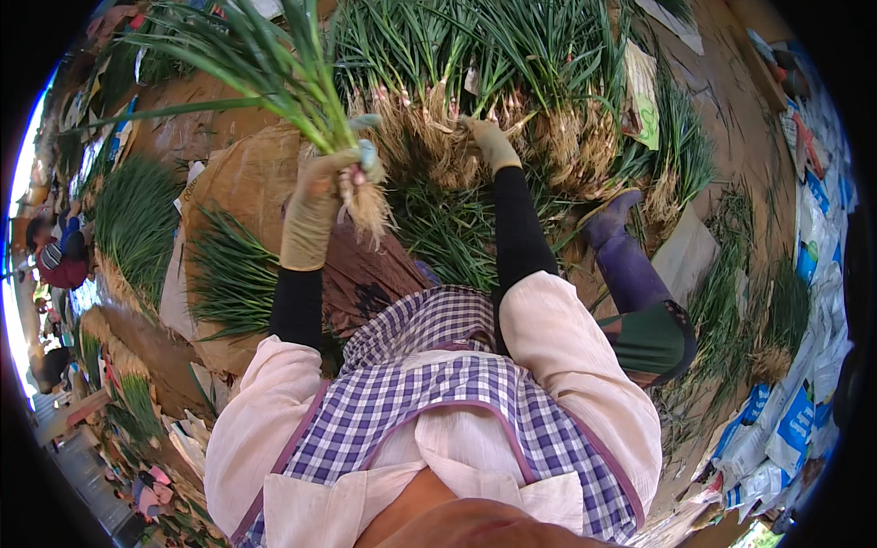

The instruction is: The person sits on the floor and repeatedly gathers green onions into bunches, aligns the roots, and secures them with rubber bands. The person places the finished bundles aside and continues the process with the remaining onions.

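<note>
My left hand [312, 198], in a tan glove with pale blue fingertips, grips a bunch of green garlic [332, 133] just above its pinkish bulbs. The leaves fan up and to the left; the pale roots hang below my fist. My gloved right hand [495, 142] reaches to a row of garlic bunches [431, 103] lying ahead of me. Its fingertips touch the stems and roots there, and whether they are closed on a stalk is hard to see. Loose green leaves [445, 233] cover the ground between my arms.
More garlic lies on brown sacking [233, 171] at left, with a larger pile [137, 219] beyond. A purple boot [623, 253] is on my right. White and blue plastic sacks [788, 438] line the far right. A person [62, 257] sits at the far left.
</note>
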The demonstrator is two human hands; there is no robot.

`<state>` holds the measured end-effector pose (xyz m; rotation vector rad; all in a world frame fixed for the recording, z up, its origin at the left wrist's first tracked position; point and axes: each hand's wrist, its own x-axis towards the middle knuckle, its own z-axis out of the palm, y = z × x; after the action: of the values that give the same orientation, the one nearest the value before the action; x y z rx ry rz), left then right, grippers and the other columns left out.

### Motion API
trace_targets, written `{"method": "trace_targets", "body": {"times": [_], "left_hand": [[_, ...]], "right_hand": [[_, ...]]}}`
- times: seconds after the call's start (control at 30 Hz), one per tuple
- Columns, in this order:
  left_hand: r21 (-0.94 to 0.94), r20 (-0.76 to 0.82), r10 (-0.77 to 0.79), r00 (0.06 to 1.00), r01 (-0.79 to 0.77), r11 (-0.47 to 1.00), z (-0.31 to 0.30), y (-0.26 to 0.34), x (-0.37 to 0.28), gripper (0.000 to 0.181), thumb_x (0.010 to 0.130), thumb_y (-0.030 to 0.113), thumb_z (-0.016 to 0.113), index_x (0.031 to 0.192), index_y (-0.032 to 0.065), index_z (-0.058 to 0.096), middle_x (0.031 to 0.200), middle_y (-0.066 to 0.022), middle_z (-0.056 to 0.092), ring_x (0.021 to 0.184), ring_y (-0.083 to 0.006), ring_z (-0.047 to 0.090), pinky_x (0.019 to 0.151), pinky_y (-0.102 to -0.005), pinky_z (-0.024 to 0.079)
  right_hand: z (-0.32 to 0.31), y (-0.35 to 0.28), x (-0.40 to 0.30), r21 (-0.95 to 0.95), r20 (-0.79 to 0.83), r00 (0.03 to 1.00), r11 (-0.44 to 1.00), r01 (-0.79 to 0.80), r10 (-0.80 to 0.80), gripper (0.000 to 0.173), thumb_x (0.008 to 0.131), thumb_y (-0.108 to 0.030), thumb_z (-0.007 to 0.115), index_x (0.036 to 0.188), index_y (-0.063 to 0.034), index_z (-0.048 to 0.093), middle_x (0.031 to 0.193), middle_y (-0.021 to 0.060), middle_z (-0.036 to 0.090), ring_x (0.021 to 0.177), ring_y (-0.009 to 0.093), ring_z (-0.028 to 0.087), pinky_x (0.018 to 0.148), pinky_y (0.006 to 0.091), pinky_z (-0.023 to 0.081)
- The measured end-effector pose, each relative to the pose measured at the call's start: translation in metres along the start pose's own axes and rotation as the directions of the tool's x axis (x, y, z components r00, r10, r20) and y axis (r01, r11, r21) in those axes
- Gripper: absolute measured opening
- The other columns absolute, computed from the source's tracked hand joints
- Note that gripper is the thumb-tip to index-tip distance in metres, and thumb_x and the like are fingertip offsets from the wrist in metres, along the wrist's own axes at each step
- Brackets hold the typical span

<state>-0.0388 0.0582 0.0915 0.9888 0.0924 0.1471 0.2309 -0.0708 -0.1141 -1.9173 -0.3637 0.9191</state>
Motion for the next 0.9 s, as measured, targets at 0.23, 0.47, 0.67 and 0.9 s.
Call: {"method": "trace_targets", "body": {"times": [0.23,0.47,0.67,0.9], "left_hand": [[0.061,-0.285,-0.372,0.883,0.404,0.913,-0.002,-0.122,0.033,0.022,0.082,0.005,0.061,0.103,-0.004,0.06,0.088,-0.0104,0.065,0.067,-0.0163,0.061,0.062,-0.0267,0.051],[-0.093,-0.292,-0.299,0.909,0.284,0.954,0.021,-0.156,0.032,0.022,0.083,0.01,0.061,0.094,-0.0094,0.064,0.077,-0.012,0.066,0.06,-0.0141,0.058,0.053,-0.0242,0.046],[-0.137,-0.538,-0.323,0.778,0.298,0.945,0.035,-0.181,0.019,0.016,0.081,0.002,0.062,0.088,-0.0115,0.062,0.072,-0.0167,0.063,0.057,-0.0204,0.057,0.053,-0.0308,0.047],[-0.169,-0.332,-0.2,0.922,0.151,0.974,0.029,-0.203,0.008,0.012,0.079,-0.001,0.06,0.089,-0.0086,0.061,0.074,-0.0162,0.063,0.056,-0.0184,0.057,0.049,-0.0291,0.046]], "right_hand": [[0.008,-0.026,-0.188,-0.591,-0.055,0.855,0.707,0.388,-0.516,0.03,0.082,-0.036,0.063,0.09,-0.0081,0.056,0.072,0.0129,0.062,0.065,0.033,0.061,0.058,0.0424,0.048],[-0.014,0.05,-0.15,0.256,0.333,0.926,0.962,0.095,-0.18,0.021,0.09,-0.023,0.057,0.094,-0.0025,0.058,0.08,0.0045,0.062,0.067,0.014,0.057,0.056,0.0297,0.043],[0.013,-0.018,-0.148,0.219,0.069,0.978,0.96,0.176,-0.195,0.023,0.094,-0.022,0.049,0.099,-0.0017,0.06,0.073,0.0016,0.061,0.05,0.01,0.046,0.046,0.0256,0.037],[0.019,0.015,-0.147,0.814,0.307,0.936,0.462,-0.352,0.172,0.024,0.096,-0.017,0.041,0.098,-0.0001,0.059,0.078,0.01,0.063,0.059,0.018,0.057,0.052,0.0287,0.047]]}}
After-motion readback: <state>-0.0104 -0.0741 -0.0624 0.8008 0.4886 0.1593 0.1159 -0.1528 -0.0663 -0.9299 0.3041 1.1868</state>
